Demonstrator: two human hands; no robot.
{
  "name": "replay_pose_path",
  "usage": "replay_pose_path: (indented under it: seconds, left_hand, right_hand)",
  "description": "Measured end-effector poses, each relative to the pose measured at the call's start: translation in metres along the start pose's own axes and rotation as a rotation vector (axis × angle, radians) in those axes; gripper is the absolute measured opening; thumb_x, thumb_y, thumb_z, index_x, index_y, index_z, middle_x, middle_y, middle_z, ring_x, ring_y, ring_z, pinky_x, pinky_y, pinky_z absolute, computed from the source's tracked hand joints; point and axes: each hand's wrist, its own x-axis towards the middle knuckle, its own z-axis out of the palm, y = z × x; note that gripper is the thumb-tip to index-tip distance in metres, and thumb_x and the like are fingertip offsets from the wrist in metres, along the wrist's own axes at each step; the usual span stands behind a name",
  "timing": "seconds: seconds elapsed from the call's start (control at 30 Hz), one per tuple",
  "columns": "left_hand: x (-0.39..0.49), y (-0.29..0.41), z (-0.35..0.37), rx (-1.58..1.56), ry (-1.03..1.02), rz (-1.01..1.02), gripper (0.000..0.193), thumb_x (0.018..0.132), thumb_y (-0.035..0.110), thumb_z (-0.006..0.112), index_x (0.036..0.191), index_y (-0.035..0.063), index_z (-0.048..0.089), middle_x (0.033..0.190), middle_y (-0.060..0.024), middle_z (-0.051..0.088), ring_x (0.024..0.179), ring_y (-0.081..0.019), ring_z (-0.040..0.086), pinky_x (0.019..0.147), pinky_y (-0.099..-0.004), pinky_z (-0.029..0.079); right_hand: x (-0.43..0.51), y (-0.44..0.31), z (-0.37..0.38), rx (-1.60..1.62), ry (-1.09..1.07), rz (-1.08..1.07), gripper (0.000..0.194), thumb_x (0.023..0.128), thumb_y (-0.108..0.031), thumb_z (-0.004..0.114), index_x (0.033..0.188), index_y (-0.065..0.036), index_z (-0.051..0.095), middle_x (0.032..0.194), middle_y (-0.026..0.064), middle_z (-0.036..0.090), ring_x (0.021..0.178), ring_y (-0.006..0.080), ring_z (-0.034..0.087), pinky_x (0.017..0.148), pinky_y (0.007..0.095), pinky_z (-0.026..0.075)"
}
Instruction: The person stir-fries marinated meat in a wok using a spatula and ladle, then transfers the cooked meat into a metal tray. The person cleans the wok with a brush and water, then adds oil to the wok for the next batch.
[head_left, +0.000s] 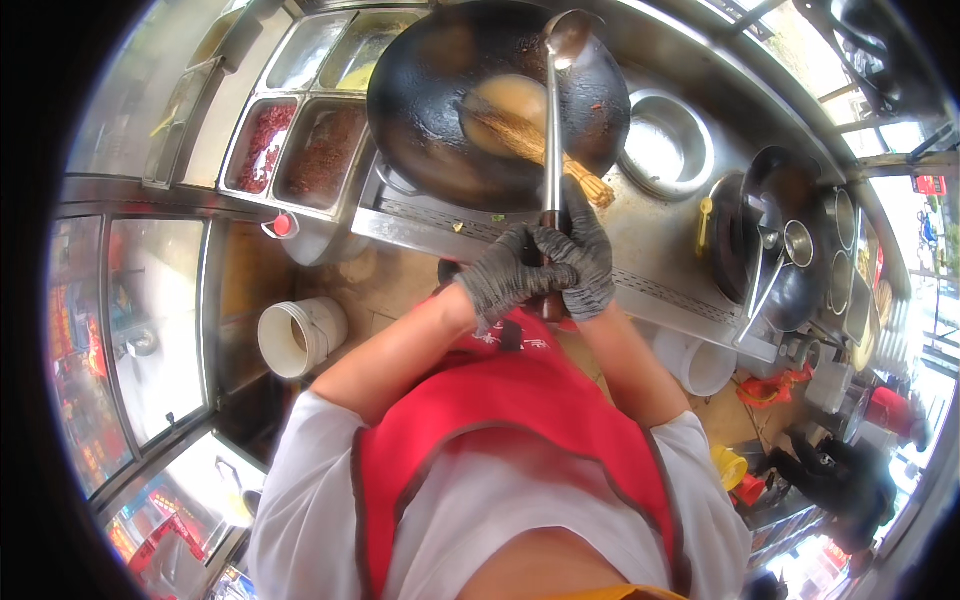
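Both hands wear grey knit gloves and meet at the brown handle of a long steel ladle (553, 142). My left hand (512, 277) is closed on the handle from the left. My right hand (583, 251) wraps it from the right, the two hands touching. The ladle's bowl points away from me, over the far right part of a large black wok (427, 82). A bamboo wok brush (517, 139) lies slanted in the wok, its bristles in cloudy liquid (517, 94). Its bound end reaches the rim just above my right hand; whether the fingers touch it is unclear.
Steel ingredient trays (322, 154) stand left of the wok, and stacked metal pots (667, 142) stand right. Farther right are a dark wok (784, 180) and long-handled ladles (772, 281). A white bucket (300, 337) is at lower left. The steel counter edge (675, 304) runs before me.
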Motion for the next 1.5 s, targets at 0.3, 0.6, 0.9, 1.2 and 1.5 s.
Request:
replay_pose_path:
  seconds: [0.3, 0.6, 0.9, 1.2, 1.5]
  left_hand:
    - [-0.025, 0.054, -0.134, -0.03, 0.135, -0.125, 0.04, 0.085, 0.024, 0.074, 0.11, 0.0015, 0.054, 0.08, -0.0054, 0.06, 0.059, -0.0098, 0.057, 0.053, -0.0211, 0.045]
    - [-0.043, 0.102, -0.241, 0.005, 0.289, -0.216, 0.021, 0.091, 0.014, 0.059, 0.108, 0.0032, 0.053, 0.075, -0.003, 0.057, 0.054, -0.0109, 0.054, 0.043, -0.024, 0.043]
    - [-0.057, 0.138, -0.249, 0.052, 0.318, -0.325, 0.041, 0.094, 0.027, 0.059, 0.131, 0.0092, 0.052, 0.07, 0.0006, 0.055, 0.047, -0.0063, 0.047, 0.036, -0.0187, 0.033]
    - [-0.062, 0.142, -0.244, 0.119, 0.31, -0.411, 0.04, 0.092, 0.025, 0.061, 0.128, 0.0097, 0.055, 0.068, 0.0017, 0.054, 0.047, -0.0053, 0.047, 0.035, -0.0183, 0.033]
    - [-0.065, 0.156, -0.235, 0.234, 0.275, -0.435, 0.041, 0.092, 0.02, 0.058, 0.131, 0.0077, 0.052, 0.063, 0.0031, 0.05, 0.043, -0.0036, 0.042, 0.035, -0.0174, 0.031]
  right_hand:
    - [0.083, 0.095, 0.088, -0.154, 0.05, 0.226, 0.06, 0.088, -0.011, 0.066, 0.142, -0.002, 0.042, 0.116, 0.0079, 0.06, 0.103, 0.0155, 0.056, 0.093, 0.0277, 0.044]
    - [0.181, 0.039, -0.031, -2.196, -0.164, 0.627, 0.077, 0.087, -0.043, 0.059, 0.152, -0.021, 0.023, 0.128, 0.0199, 0.055, 0.118, 0.033, 0.056, 0.101, 0.043, 0.042]
    - [0.21, -0.025, -0.01, -2.227, -0.272, 0.29, 0.067, 0.089, -0.013, 0.048, 0.151, -0.021, 0.025, 0.123, 0.0158, 0.062, 0.114, 0.0303, 0.06, 0.096, 0.0402, 0.047]
    - [0.259, -0.023, 0.027, -2.174, -0.189, 0.245, 0.038, 0.086, -0.017, 0.052, 0.119, -0.003, 0.064, 0.126, 0.0162, 0.061, 0.116, 0.0283, 0.059, 0.097, 0.0366, 0.047]
    - [0.275, 0.001, -0.021, -2.236, -0.169, 0.201, 0.051, 0.088, -0.024, 0.044, 0.137, -0.011, 0.051, 0.129, 0.0144, 0.059, 0.118, 0.0303, 0.058, 0.097, 0.0379, 0.047]
